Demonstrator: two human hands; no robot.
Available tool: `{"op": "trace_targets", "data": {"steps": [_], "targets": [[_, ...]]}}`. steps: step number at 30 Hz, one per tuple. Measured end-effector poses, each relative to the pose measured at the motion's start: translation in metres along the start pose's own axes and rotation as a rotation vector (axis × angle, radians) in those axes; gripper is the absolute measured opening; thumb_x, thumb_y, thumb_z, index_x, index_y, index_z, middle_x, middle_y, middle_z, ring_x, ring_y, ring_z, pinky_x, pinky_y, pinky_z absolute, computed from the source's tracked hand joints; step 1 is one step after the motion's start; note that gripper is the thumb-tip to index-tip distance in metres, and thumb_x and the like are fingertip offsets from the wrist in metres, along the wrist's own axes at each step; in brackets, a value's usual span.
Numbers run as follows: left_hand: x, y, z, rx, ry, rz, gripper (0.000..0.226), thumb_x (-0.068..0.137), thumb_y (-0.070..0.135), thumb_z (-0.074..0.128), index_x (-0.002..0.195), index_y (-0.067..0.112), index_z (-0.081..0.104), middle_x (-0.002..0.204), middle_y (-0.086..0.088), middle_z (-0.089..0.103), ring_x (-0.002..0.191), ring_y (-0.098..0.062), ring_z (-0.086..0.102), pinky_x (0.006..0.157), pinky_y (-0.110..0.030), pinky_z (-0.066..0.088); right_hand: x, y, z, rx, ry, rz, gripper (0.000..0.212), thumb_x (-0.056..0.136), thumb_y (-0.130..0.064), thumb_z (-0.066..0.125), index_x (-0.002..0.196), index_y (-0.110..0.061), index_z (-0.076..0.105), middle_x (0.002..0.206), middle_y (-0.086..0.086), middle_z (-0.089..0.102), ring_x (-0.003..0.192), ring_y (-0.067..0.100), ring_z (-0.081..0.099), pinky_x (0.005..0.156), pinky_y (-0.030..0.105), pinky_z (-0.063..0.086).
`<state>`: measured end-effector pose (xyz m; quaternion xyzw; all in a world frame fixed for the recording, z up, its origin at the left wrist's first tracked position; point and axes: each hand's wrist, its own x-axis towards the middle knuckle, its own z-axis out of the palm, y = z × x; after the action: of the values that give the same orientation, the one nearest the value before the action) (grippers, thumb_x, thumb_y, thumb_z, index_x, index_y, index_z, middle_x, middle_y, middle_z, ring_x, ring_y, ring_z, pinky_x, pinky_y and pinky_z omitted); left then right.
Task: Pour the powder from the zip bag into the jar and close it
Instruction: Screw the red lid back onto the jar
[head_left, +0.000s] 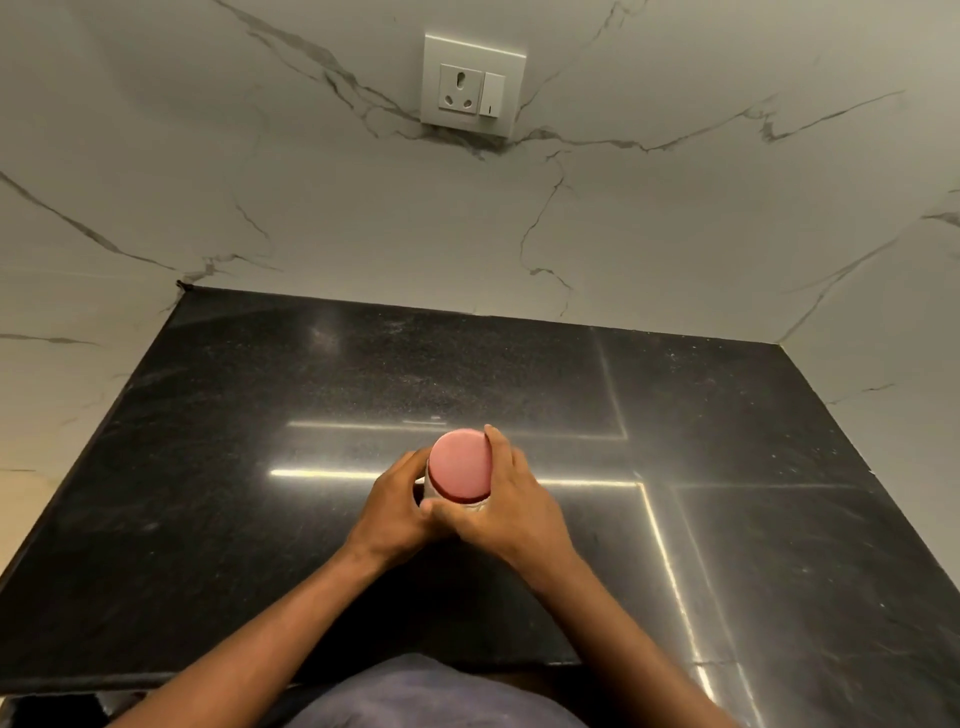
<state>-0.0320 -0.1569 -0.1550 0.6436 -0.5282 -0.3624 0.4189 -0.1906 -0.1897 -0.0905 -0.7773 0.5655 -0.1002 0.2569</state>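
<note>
A jar with a pink-red round lid stands upright on the black stone counter, near the middle. The lid sits on top of the jar. My left hand wraps the jar's body from the left. My right hand curls around the lid's rim from the right, with fingers along its far edge. Most of the jar's clear body is hidden behind my hands. No zip bag is in view.
A marble-patterned wall rises behind and on both sides of the counter, with a white socket and switch plate high on it. The counter's front edge runs just before my body.
</note>
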Motion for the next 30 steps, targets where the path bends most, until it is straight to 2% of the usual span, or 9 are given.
{"op": "trace_targets", "data": {"steps": [3, 5, 7, 14, 17, 20, 23, 26, 30], "targets": [[0.004, 0.0, -0.01, -0.027, 0.03, -0.027, 0.083, 0.057, 0.041, 0.095, 0.132, 0.04, 0.059, 0.125, 0.016, 0.065, 0.112, -0.003, 0.067, 0.092, -0.023, 0.059, 0.004, 0.007, 0.013, 0.358, 0.004, -0.009, 0.112, 0.068, -0.059, 0.086, 0.156, -0.035, 0.021, 0.14, -0.019, 0.049, 0.122, 0.0, 0.056, 0.1, 0.021, 0.047], [0.012, 0.002, -0.019, -0.036, 0.038, -0.045, 0.087, 0.058, 0.024, 0.099, 0.134, 0.039, 0.058, 0.124, 0.019, 0.066, 0.111, 0.003, 0.064, 0.091, -0.014, 0.054, 0.013, 0.007, 0.017, 0.511, 0.021, -0.014, 0.095, 0.071, -0.048, 0.091, 0.147, -0.038, 0.035, 0.133, -0.025, 0.052, 0.112, -0.016, 0.057, 0.09, 0.007, 0.046], [0.026, 0.009, -0.031, -0.047, 0.028, -0.05, 0.089, 0.062, 0.014, 0.098, 0.139, 0.035, 0.057, 0.124, 0.019, 0.067, 0.112, 0.004, 0.064, 0.095, -0.015, 0.053, 0.027, 0.002, 0.015, 0.6, 0.008, -0.018, 0.084, 0.073, -0.044, 0.092, 0.141, -0.038, 0.043, 0.128, -0.025, 0.056, 0.107, -0.026, 0.054, 0.083, 0.001, 0.046], [0.099, 0.026, -0.068, 0.019, 0.046, -0.049, 0.09, 0.071, 0.008, 0.089, 0.15, 0.025, 0.049, 0.139, 0.0, 0.065, 0.127, -0.016, 0.061, 0.11, -0.043, 0.051, 0.106, -0.023, 0.007, 0.641, 0.054, -0.043, 0.084, 0.073, -0.045, 0.089, 0.143, -0.028, 0.046, 0.135, -0.008, 0.062, 0.118, 0.004, 0.062, 0.098, 0.026, 0.053], [0.128, 0.028, -0.074, 0.074, 0.039, -0.072, 0.089, 0.073, 0.013, 0.089, 0.151, 0.024, 0.047, 0.142, -0.003, 0.063, 0.125, -0.014, 0.058, 0.108, -0.037, 0.048, 0.137, -0.031, 0.006, 0.637, 0.041, -0.025, 0.082, 0.077, -0.036, 0.088, 0.145, -0.023, 0.045, 0.13, -0.007, 0.06, 0.119, 0.011, 0.061, 0.104, 0.033, 0.052], [0.152, 0.023, -0.077, 0.102, 0.031, -0.094, 0.088, 0.077, 0.015, 0.088, 0.153, 0.021, 0.045, 0.146, -0.007, 0.06, 0.133, -0.023, 0.057, 0.108, -0.037, 0.045, 0.162, -0.032, 0.01, 0.629, 0.022, -0.006, 0.082, 0.079, -0.034, 0.087, 0.146, -0.021, 0.042, 0.128, -0.007, 0.058, 0.118, 0.012, 0.059, 0.107, 0.038, 0.052], [0.167, 0.017, -0.077, 0.116, 0.031, -0.134, 0.086, 0.079, 0.013, 0.086, 0.154, 0.021, 0.044, 0.147, -0.008, 0.059, 0.136, -0.026, 0.056, 0.112, -0.042, 0.045, 0.178, -0.035, 0.016, 0.601, 0.017, 0.01, 0.081, 0.082, -0.033, 0.084, 0.148, -0.018, 0.039, 0.138, 0.002, 0.059, 0.117, 0.011, 0.056, 0.105, 0.032, 0.049], [0.175, 0.012, -0.076, 0.092, 0.043, -0.162, 0.082, 0.081, 0.014, 0.085, 0.152, 0.022, 0.045, 0.146, -0.006, 0.061, 0.134, -0.024, 0.057, 0.109, -0.038, 0.046, 0.184, -0.039, 0.023, 0.563, 0.063, 0.014, 0.08, 0.085, -0.036, 0.08, 0.15, -0.018, 0.038, 0.14, 0.003, 0.06, 0.116, 0.01, 0.056, 0.104, 0.033, 0.049], [0.174, 0.013, -0.077, 0.108, 0.031, -0.205, 0.079, 0.08, 0.016, 0.087, 0.149, 0.024, 0.048, 0.143, -0.005, 0.063, 0.132, -0.023, 0.059, 0.103, -0.033, 0.045, 0.185, -0.041, 0.024, 0.533, 0.045, 0.019, 0.078, 0.088, -0.039, 0.076, 0.152, -0.018, 0.035, 0.143, 0.005, 0.058, 0.129, 0.02, 0.058, 0.103, 0.032, 0.047]]}}
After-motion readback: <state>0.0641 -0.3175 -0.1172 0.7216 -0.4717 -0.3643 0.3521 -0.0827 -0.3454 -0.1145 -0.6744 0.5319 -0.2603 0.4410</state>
